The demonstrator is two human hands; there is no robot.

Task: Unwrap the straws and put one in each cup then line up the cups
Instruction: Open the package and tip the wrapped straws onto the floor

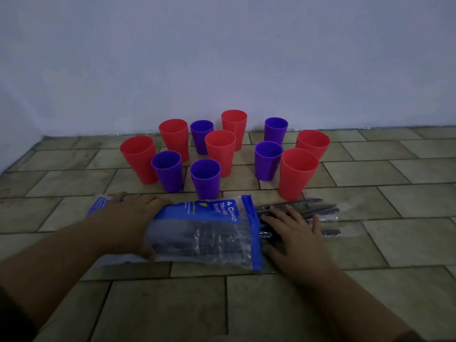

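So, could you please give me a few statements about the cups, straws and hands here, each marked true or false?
1. There are six red cups. True.
2. Every cup already holds a straw. False: no straw shows in any cup; the straws lie partly out of the bag.
3. The right hand rests flat on the straws. True.
4. The cups stand in one straight line. False: they stand in a loose cluster.
5. The left hand holds the bag. True.

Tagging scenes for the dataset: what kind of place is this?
Likely an indoor room, work done at floor level: stone-look tiled floor, plain pale wall, cups and straw bag set straight on the tiles.
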